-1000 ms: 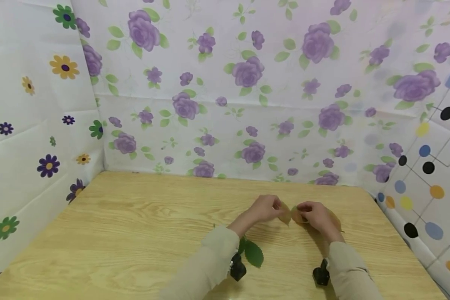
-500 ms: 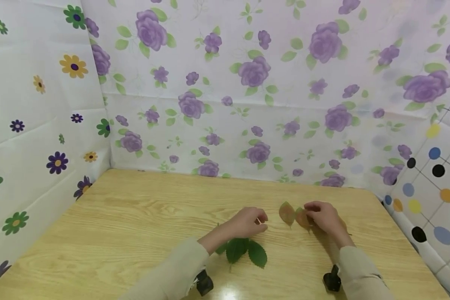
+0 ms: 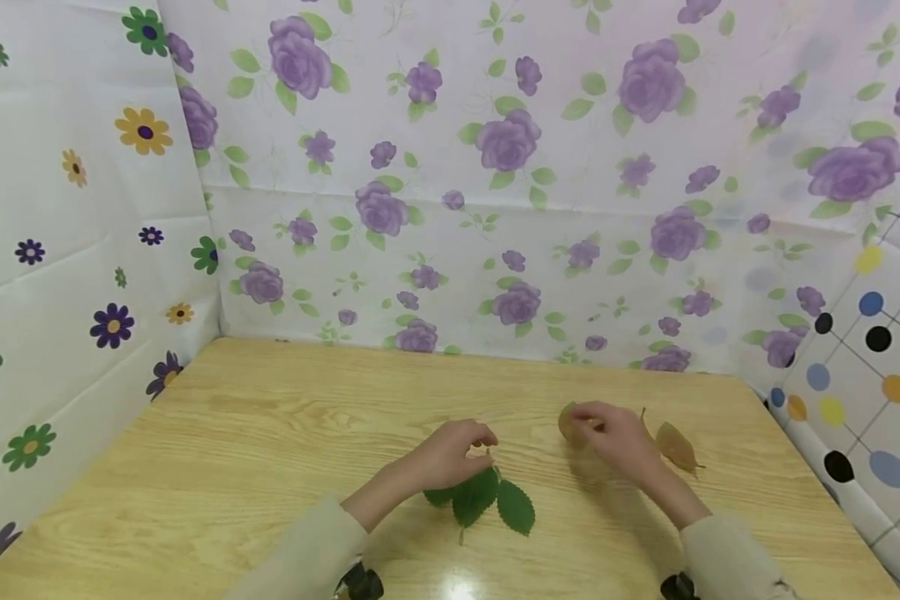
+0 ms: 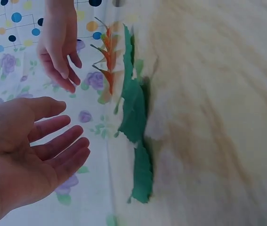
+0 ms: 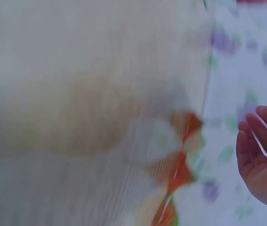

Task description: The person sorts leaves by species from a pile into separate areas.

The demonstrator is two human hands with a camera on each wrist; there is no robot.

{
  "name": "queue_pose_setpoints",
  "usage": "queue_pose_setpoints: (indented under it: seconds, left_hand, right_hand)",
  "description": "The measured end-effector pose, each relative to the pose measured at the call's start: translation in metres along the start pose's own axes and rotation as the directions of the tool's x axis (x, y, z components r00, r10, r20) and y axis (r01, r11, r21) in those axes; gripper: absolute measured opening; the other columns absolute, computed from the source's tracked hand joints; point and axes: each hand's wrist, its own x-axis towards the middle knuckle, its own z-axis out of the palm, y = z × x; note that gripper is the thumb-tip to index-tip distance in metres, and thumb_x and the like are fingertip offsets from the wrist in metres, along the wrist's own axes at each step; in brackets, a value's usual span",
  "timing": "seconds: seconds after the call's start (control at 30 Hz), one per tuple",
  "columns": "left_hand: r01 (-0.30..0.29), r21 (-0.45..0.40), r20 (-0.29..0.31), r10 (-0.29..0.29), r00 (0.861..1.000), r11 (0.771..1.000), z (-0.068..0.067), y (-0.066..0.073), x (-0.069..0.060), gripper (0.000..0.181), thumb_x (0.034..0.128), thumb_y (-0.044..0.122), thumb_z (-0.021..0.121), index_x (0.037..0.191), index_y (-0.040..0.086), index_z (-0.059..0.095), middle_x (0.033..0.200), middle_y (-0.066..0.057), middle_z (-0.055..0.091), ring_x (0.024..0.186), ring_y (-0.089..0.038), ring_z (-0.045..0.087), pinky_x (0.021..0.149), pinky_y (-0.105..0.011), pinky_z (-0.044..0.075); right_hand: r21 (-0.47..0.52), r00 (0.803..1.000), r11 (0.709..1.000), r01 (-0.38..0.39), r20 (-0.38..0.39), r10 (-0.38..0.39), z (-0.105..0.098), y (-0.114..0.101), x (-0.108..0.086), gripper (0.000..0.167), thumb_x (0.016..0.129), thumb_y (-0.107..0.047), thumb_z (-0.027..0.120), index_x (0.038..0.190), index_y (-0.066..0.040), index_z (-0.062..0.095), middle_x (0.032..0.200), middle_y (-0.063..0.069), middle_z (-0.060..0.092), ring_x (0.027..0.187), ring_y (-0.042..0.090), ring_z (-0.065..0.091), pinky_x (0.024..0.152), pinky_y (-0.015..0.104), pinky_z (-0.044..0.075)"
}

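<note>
The left hand (image 3: 444, 457) is released, its fingers softly bent, with a wide gap between thumb and forefinger and nothing between them. In the left-wrist view its fingers are slightly spread, apart from any leaf. Just below these fingertips, on the person's side, three green serrated leaves (image 3: 475, 498) lie in a row on the wood-grain tabletop (image 3: 270, 492); the leftmost is partly covered by the hand.

The right hand (image 3: 618, 439) is released too: its fingers are gently curved and grasp nothing, and the right-wrist view shows them apart from the leaves. In the head view its fingertips overlap an orange-brown leaf (image 3: 567, 422), whose left edge shows just beyond them. Right of the hand, well apart from the fingertips, lies another orange-brown leaf (image 3: 677, 447), its stem towards the person. The wrist views show three orange leaves in a row, so one is mostly hidden behind the right hand in the head view. Behind the fingers hangs a purple-rose cloth (image 3: 450, 200).
</note>
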Motion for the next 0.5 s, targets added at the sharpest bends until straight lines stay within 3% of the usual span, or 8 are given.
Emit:
queue_pose_setpoints:
  seconds: [0.1, 0.2, 0.37, 0.5]
  left_hand:
    - [0.0, -0.006, 0.002, 0.0, 1.0, 1.0, 0.0, -0.004, -0.008, 0.024, 0.0925, 0.006, 0.063, 0.113, -0.005, 0.064, 0.112, -0.018, 0.065, 0.103, -0.032, 0.06, 0.087, -0.034, 0.051]
    - [0.032, -0.036, 0.004, -0.032, 0.999, 0.999, 0.0, -0.011, -0.014, 0.024, 0.0927, 0.006, 0.063, 0.114, -0.005, 0.064, 0.112, -0.017, 0.064, 0.104, -0.033, 0.06, 0.086, -0.035, 0.052]
    - [0.07, -0.06, -0.005, -0.07, 0.998, 0.996, 0.0, -0.021, -0.025, 0.024, 0.0933, 0.008, 0.063, 0.113, -0.004, 0.064, 0.113, -0.016, 0.064, 0.105, -0.033, 0.06, 0.085, -0.036, 0.053]
    - [0.059, -0.06, -0.02, -0.061, 0.998, 0.996, -0.002, -0.025, -0.033, 0.022, 0.0928, 0.007, 0.064, 0.111, -0.005, 0.064, 0.112, -0.018, 0.065, 0.104, -0.035, 0.06, 0.087, -0.041, 0.052]
  right_hand:
    - [-0.032, 0.986, 0.988, 0.152, 0.068, -0.15, 0.014, -0.019, -0.007, 0.02, 0.091, -0.001, 0.063, 0.11, 0.0, 0.07, 0.109, 0.013, 0.069, 0.085, 0.023, 0.067, 0.07, 0.033, 0.056]
    - [-0.038, 0.95, 0.962, 0.269, 0.176, -0.259, 0.029, -0.035, -0.014, 0.023, 0.089, -0.003, 0.066, 0.112, 0.003, 0.069, 0.116, 0.016, 0.066, 0.098, 0.03, 0.065, 0.079, 0.041, 0.056]
    - [-0.052, 0.874, 0.934, 0.353, 0.375, -0.31, 0.048, -0.057, -0.024, 0.033, 0.095, -0.016, 0.062, 0.123, 0.002, 0.064, 0.132, 0.019, 0.056, 0.115, 0.034, 0.058, 0.09, 0.045, 0.051]
    - [-0.063, 0.827, 0.919, 0.388, 0.463, -0.318, 0.056, -0.065, -0.032, 0.044, 0.098, -0.025, 0.058, 0.133, 0.001, 0.056, 0.141, 0.021, 0.046, 0.121, 0.034, 0.052, 0.093, 0.044, 0.049]
